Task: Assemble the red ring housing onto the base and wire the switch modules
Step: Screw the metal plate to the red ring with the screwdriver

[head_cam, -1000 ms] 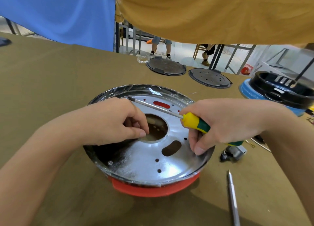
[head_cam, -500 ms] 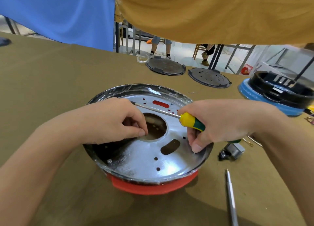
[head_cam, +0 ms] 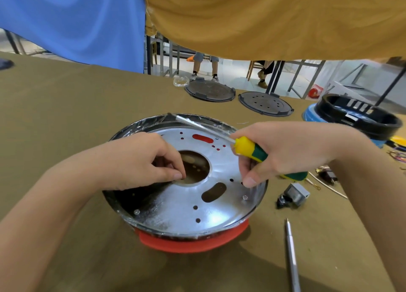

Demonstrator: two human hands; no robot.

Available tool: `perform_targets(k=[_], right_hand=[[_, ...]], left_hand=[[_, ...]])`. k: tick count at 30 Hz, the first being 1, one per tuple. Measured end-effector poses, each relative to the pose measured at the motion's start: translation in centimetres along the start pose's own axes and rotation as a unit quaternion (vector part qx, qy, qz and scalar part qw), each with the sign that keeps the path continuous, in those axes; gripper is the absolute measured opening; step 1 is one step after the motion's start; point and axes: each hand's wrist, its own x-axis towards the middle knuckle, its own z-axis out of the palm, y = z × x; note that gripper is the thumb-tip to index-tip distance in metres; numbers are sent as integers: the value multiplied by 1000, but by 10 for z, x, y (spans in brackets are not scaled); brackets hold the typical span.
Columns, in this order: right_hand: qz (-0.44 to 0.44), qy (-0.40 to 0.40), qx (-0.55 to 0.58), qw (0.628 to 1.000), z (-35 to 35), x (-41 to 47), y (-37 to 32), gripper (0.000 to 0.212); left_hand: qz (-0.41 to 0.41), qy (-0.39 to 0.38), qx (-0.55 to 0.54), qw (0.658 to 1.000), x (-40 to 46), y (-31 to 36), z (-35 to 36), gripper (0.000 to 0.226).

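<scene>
Plate [head_cam: 175, 208] of shiny metal sits mid-frame on the red ring [head_cam: 193, 243], so its holes face up. The left hand [head_cam: 136, 162] pinches something small at the centre hole, perhaps a screw. The right hand [head_cam: 283, 151] grips the screwdriver [head_cam: 252, 150], tip parked toward the upper rim.

Table [head_cam: 66, 107]: olive-brown cloth surface. Centre: metal base plate [head_cam: 175, 206] on red ring housing [head_cam: 193, 243]. 12 o'clock: two dark round lids, solid lid [head_cam: 209, 91] and perforated lid [head_cam: 264, 103], side by side; clear plastic scrap [head_cam: 180, 81] beside the solid one. 2 o'clock: black ring on blue housing [head_cam: 360, 118]. 3 o'clock: grey switch module [head_cam: 293, 195], loose wires [head_cam: 327, 185]. 5 o'clock: silver rod tool [head_cam: 292, 256].
</scene>
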Motion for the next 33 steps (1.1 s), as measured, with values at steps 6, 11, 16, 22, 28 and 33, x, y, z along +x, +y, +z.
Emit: perform_targets(k=[6, 11, 16, 22, 28, 33], right_hand=[[9, -43, -11, 999, 11, 9, 0, 30], [17, -35, -11, 999, 14, 11, 2, 32], [-31, 73, 32, 996, -4, -2, 5, 39], [5, 100, 150, 984, -20, -23, 16, 25], [-15, 107, 161, 981, -28, -33, 21, 22], [-4, 175, 136, 975, -36, -41, 24, 45]], left_hand=[[5, 9, 8, 1000, 0, -3, 2, 11], [16, 14, 20, 1000, 0, -2, 1, 11], [21, -15, 7, 1000, -5, 5, 0, 24], [-9, -33, 69, 997, -4, 8, 1, 24], [-59, 86, 155, 982, -4, 2, -3, 29], [-102, 152, 172, 968, -2, -2, 1, 33]])
